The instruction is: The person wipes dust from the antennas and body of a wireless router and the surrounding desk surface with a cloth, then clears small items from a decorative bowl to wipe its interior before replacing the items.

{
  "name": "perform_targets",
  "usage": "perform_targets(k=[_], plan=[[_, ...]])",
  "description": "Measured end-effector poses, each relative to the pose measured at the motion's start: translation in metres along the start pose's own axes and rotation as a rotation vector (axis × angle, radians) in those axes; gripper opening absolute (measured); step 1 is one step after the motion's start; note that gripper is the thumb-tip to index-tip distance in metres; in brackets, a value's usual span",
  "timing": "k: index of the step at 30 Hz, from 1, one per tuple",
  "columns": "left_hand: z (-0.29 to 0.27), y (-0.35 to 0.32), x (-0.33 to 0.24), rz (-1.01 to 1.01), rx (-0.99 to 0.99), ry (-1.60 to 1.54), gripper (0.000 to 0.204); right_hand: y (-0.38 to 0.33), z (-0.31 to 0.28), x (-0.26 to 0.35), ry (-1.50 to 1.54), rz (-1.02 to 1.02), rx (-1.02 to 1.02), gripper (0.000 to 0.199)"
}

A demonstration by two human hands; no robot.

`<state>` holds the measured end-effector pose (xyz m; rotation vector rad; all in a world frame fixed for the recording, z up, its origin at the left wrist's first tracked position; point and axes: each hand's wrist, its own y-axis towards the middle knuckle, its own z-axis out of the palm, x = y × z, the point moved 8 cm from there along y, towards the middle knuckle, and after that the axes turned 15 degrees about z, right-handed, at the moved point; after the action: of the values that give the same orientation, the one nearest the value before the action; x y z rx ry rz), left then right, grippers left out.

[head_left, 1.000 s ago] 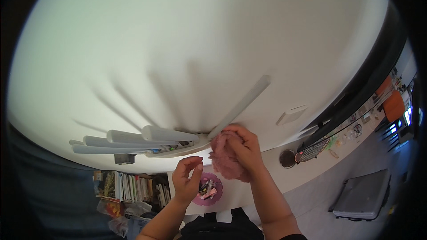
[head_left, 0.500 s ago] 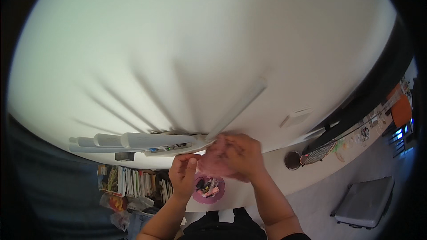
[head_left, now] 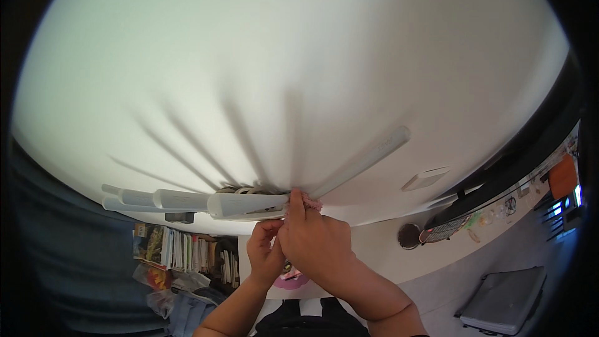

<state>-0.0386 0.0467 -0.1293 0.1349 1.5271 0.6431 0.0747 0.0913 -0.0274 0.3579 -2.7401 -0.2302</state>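
Observation:
A white router (head_left: 269, 214) is mounted low on the white wall, its thick pale antennas (head_left: 249, 205) fanning out to the left and one (head_left: 368, 157) leaning up to the right. My right hand (head_left: 318, 240) presses a pink cloth (head_left: 313, 203) against the router's right end, near the base of that lone antenna; the index finger is stretched along it. Most of the cloth is hidden behind the hand. Just below the router, my left hand (head_left: 264, 253) touches the right one, its fingers curled and pinched. What lies between those fingertips is hidden.
Below my hands a pink dish (head_left: 292, 284) stands on a white shelf (head_left: 377, 256). Books (head_left: 187, 248) and plastic bags are at the lower left, beside a dark curtain (head_left: 62, 262). A wall switch (head_left: 425, 178), a round brown container (head_left: 409, 236) and a grey suitcase (head_left: 504, 299) are to the right.
My right hand has moved left and turned, bringing the cloth onto the router's end and covering much of the dish. The right antenna appears farther right as the view shifted.

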Motion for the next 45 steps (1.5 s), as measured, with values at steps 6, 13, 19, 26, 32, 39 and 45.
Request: perform_targets(k=[6, 13, 19, 26, 32, 39, 45], plan=[[0.002, 0.001, -0.001, -0.041, -0.001, -0.005, 0.017, -0.026, -0.024, 0.002, 0.092, -0.180, 0.077, 0.026], [0.007, 0.006, -0.007, 0.008, 0.074, 0.073, 0.016, 0.000, -0.006, -0.096, 0.842, 0.267, -0.060, 0.027], [0.005, 0.005, -0.008, 0.009, 0.069, 0.076, 0.016, 0.002, 0.026, -0.088, 1.145, 0.165, 0.063, 0.031], [0.008, 0.006, -0.010, -0.020, 0.069, 0.055, 0.016, 0.001, 0.049, -0.082, 1.513, 0.265, 0.175, 0.032], [0.005, 0.003, -0.008, -0.046, 0.057, 0.071, 0.016, -0.016, 0.019, -0.098, 0.885, 0.269, -0.021, 0.031], [0.026, -0.004, -0.033, 0.129, 0.302, 0.106, 0.057, -0.040, 0.048, -0.072, 1.744, 0.415, 0.447, 0.029], [0.039, -0.001, -0.055, 0.304, 0.129, 0.205, 0.026, -0.046, 0.016, -0.068, 1.074, 0.015, -0.036, 0.019]])
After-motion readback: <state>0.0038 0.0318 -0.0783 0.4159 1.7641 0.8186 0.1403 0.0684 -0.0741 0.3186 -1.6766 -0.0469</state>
